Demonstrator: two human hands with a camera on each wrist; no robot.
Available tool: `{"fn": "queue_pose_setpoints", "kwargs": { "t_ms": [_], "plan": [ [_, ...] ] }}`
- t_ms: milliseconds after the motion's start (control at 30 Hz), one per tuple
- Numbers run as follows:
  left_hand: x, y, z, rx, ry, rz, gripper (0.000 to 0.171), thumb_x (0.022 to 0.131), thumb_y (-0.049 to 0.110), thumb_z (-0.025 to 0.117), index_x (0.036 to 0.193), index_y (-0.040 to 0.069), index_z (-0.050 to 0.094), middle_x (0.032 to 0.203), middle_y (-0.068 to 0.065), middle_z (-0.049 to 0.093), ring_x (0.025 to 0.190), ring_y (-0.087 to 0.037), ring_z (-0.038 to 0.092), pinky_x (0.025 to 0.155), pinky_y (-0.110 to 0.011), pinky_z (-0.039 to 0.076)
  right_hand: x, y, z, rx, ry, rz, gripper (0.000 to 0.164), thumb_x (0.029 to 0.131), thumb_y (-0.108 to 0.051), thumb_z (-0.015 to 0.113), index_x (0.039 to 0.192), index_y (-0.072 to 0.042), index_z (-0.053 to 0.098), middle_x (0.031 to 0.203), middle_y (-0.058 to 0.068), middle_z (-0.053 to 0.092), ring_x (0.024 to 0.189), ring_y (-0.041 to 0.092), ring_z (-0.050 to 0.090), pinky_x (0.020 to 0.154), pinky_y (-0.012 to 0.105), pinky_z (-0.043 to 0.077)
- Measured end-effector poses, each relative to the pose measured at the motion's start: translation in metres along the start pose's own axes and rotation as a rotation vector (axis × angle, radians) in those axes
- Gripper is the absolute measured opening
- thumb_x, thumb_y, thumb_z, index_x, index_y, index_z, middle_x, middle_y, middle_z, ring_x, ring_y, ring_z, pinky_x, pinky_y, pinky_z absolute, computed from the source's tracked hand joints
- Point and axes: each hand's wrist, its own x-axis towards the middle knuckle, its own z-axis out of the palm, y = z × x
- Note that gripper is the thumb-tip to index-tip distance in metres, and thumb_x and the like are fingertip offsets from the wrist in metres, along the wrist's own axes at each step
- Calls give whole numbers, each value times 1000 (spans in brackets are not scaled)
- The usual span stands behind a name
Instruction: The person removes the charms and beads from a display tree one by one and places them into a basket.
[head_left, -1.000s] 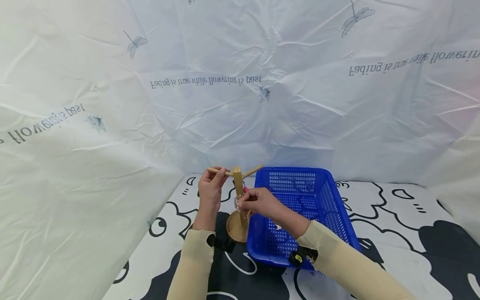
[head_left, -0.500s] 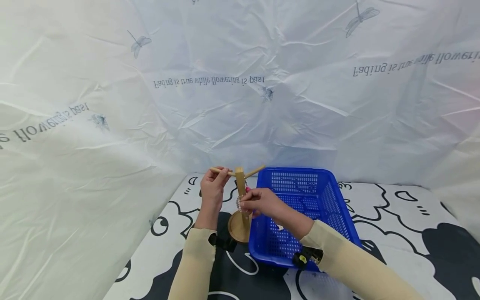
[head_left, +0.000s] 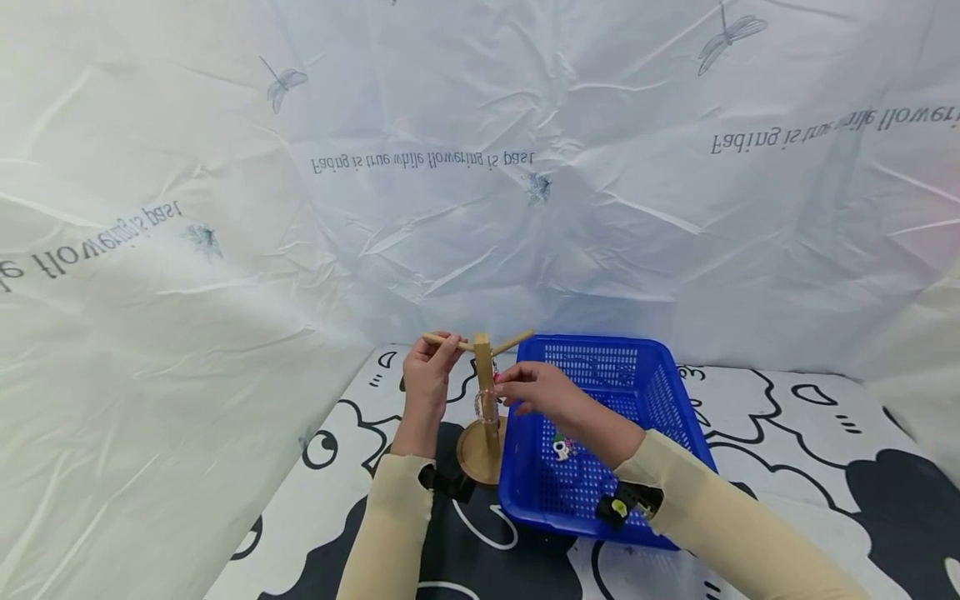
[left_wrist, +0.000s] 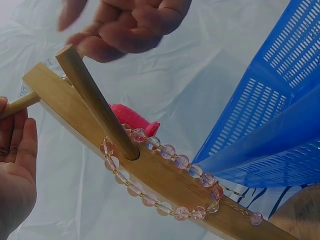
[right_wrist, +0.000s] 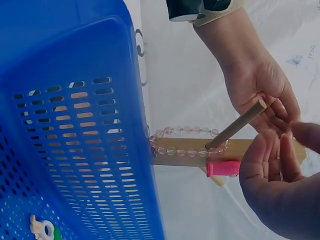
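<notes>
A wooden stand (head_left: 482, 360) with a round base (head_left: 471, 457) and several pegs rises left of the basket. My left hand (head_left: 426, 379) pinches its upper left peg (head_left: 432, 338). From a lower peg (left_wrist: 95, 100) hangs a bracelet of clear pinkish beads (left_wrist: 135, 188), looped down along the post with a short chain at its lower end. My right hand (head_left: 551, 393) is just right of the post, apart from the bracelet, its fingers loosely bent and holding nothing. Behind the post hangs a bright pink piece (left_wrist: 131, 117), partly hidden.
A blue plastic basket (head_left: 513, 500) stands close on the right of the stand, under my right forearm. Inside lies a small white and green trinket (head_left: 561, 448). The cloth (head_left: 360, 433) has a black and white cartoon print. White sheeting (head_left: 450, 250) closes the back and sides.
My right hand has let go of the bracelet and drawn slightly up and right. The bracelet now hangs free on the peg. My left hand keeps its hold on the upper peg.
</notes>
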Motion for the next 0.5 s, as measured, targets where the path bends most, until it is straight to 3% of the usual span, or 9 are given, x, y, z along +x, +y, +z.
{"fn": "queue_pose_setpoints", "kwargs": {
  "t_ms": [333, 500],
  "plan": [
    [0, 1, -1, 0, 0, -5, 19, 97, -7, 60, 89, 10, 65, 84, 2, 68, 81, -5, 73, 84, -17, 62, 4, 13, 10, -31, 85, 50, 27, 103, -15, 58, 122, 1, 67, 128, 21, 67, 121, 37, 64, 104, 51, 57],
    [0, 1, -1, 6, -3, -11, 17, 97, -6, 60, 91, 9, 64, 85, 2, 68, 82, -5, 73, 85, -18, 62, 7, 18, 15, -47, 109, 62, 28, 103, -13, 58, 126, 1, 67, 131, 21, 67, 121, 35, 65, 103, 50, 58]
  ]
}}
